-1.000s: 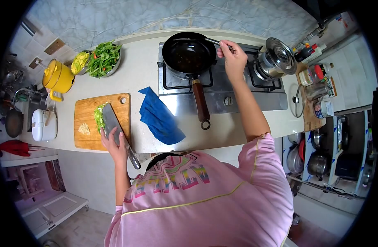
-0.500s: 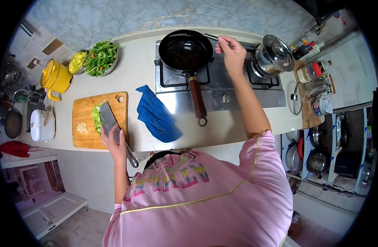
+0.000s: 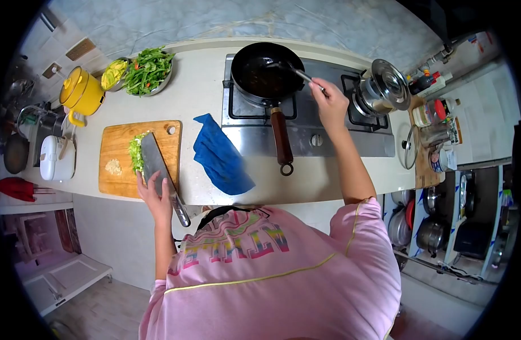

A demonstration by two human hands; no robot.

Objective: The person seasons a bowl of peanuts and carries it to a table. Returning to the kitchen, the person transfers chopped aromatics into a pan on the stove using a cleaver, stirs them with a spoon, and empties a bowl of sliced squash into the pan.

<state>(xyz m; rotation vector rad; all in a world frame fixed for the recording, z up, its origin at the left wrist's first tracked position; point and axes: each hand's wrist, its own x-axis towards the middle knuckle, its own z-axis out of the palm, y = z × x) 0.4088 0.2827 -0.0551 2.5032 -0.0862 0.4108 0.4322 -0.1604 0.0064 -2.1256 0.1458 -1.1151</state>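
Observation:
My right hand (image 3: 331,105) is closed around the handle of a spatula (image 3: 299,72). The spatula's dark head reaches into a black frying pan (image 3: 255,79) with a dark wet bottom and a wooden handle (image 3: 280,136). Over the near edge of a wooden cutting board (image 3: 110,150), my left hand (image 3: 155,199) has its fingers spread beside a cleaver (image 3: 154,160). The cleaver lies slanted on the board, its handle past the counter edge. Chopped green vegetable (image 3: 136,152) lines the blade's left side. A small heap of minced garlic-like bits (image 3: 113,167) lies further left.
A blue cloth (image 3: 221,156) lies between board and gas stove (image 3: 323,122). Behind the board are a bowl of green peppers (image 3: 150,71), a bowl of yellow slices (image 3: 114,73) and a yellow pot (image 3: 82,93). A lidded steel pot (image 3: 379,90) occupies the right burner.
My right hand has lowered and tilted the spatula so its head now sits inside the pan. My left hand stays by the cleaver. The whole view has shifted slightly.

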